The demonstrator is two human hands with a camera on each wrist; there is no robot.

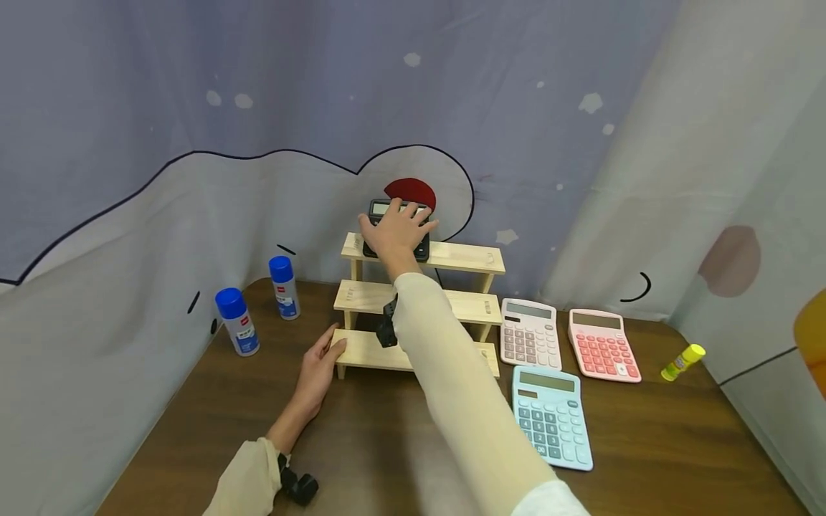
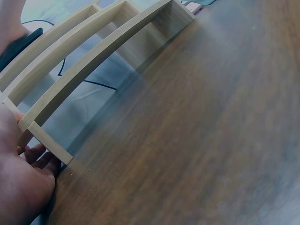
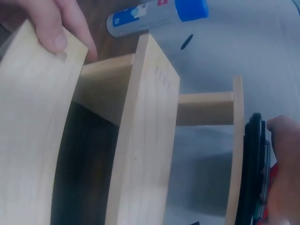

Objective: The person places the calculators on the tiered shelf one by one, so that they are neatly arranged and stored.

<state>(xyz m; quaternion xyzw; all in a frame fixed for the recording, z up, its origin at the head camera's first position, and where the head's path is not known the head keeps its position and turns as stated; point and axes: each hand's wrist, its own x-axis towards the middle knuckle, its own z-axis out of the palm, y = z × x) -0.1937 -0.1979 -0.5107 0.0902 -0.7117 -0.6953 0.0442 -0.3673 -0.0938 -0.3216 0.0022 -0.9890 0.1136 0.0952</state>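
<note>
Here we are at the wooden stand [image 1: 371,351], three tiers climbing away from us on the bench [image 1: 645,437], and both hands are busy. Up on the top tier, the right hand [image 1: 396,233] lies over the black calculator [image 1: 422,250] — fingers [image 1: 409,209] spread wide across its face, curled round nothing. That calculator sits on the left half of the tier, its screen at the far end, and we can see most of its keys are covered by the palm.

Down at the near left, the left hand [image 1: 317,373] grips the end of the lowest tier: thumb on top, the other fingers curled round the side and underneath (our left wrist view gives us those nicely).

Over to the right of the stand, we have a white calculator [image 1: 530,333] at the far side, a pink calculator [image 1: 604,345] just right of it, and a blue calculator [image 1: 552,418] nearer to us. Farther right lies a yellow glue stick [image 1: 682,362]. And on the left — two blue-capped cans [image 1: 237,322] stand upright, one nearer, one farther, before the patterned cloth [image 1: 323,72].
</note>
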